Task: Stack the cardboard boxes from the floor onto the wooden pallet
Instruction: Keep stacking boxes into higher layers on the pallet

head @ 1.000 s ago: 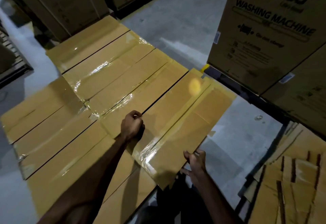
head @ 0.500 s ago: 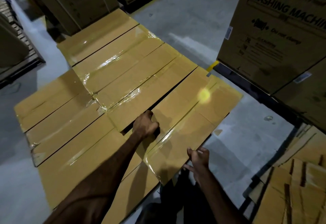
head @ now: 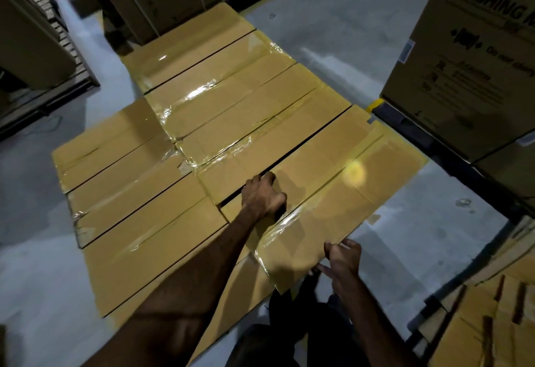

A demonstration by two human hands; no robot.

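We see a long taped cardboard box [head: 327, 190] lying rightmost in a layer of similar cardboard boxes [head: 162, 193], low over the grey floor [head: 347, 34]. The left hand [head: 265, 197] has its fingers curled over the box's left edge, into the dark gap beside the neighbouring box. The right hand [head: 343, 258] pinches the box's near right edge, thumb on top. A washing machine carton [head: 469, 71] stands at far right.

A warehouse: bare concrete floor [head: 333, 19], tall printed washing machine cartons [head: 474, 57] stacked on pallets, rows of taped cardboard boxes [head: 231, 100], flattened cardboard [head: 492, 323] piled aside.
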